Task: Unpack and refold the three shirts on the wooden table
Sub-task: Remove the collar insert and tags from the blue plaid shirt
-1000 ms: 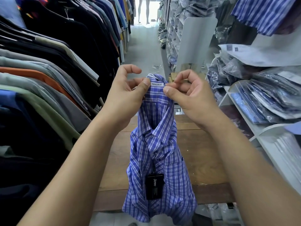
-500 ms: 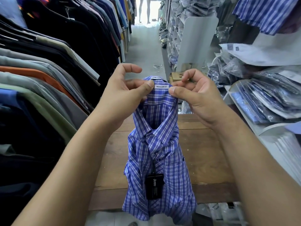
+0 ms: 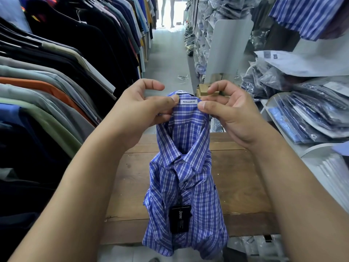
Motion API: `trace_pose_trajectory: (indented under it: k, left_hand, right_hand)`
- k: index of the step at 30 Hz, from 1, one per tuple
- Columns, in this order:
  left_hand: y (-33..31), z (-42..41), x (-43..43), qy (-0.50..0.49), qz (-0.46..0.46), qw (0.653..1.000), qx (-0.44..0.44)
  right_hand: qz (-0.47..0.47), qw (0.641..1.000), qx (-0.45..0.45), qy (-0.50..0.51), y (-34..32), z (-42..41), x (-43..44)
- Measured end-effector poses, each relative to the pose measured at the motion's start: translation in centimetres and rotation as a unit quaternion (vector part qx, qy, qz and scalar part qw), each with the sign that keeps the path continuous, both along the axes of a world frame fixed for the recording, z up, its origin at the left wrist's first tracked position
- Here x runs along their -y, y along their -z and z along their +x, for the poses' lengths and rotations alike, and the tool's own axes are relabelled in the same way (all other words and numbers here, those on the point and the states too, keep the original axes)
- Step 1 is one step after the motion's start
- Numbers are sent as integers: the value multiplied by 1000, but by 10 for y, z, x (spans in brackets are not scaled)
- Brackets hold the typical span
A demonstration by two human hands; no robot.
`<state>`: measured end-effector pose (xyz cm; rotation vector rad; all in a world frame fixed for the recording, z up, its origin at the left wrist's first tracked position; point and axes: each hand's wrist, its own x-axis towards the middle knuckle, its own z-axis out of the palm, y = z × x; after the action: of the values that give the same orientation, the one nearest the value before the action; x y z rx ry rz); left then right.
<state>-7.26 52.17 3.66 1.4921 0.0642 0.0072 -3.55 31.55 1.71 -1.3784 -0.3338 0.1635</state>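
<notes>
A blue plaid shirt (image 3: 188, 176) hangs in the air over the wooden table (image 3: 243, 182), held up by its collar. My left hand (image 3: 139, 112) pinches the collar band left of the white "REGULAR FIT" label (image 3: 188, 101). My right hand (image 3: 228, 112) pinches the band right of that label. The shirt is buttoned and half bunched, and its lower end droops past the table's near edge. A black hang tag (image 3: 180, 218) dangles on the shirt's front. No other shirt shows on the table.
A rack of hanging shirts (image 3: 56, 82) lines the left side. White shelves (image 3: 309, 118) with bagged shirts fill the right. A small cardboard box (image 3: 204, 90) sits beyond the table's far end. An aisle runs ahead to a doorway.
Both hands have moved slightly apart along the collar band, uncovering the label. The shirt hangs a little more spread out at the collar.
</notes>
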Motion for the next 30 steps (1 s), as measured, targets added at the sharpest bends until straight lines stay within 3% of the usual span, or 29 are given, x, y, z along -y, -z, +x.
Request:
trace_pose_trajectory:
  k: [11,26,30]
  left_hand:
    - [4,4,-1,31,-81,996,-31]
    - [10,13,-4,35,-86,995,-31]
    - [7,13,-2,26,-80,996,-40]
  right_hand:
    - [-23,1000,9,-5,-4,4,3]
    - [-25,999,7,-19,-8,1,1]
    - [-64,998,14,11,-5,4,2]
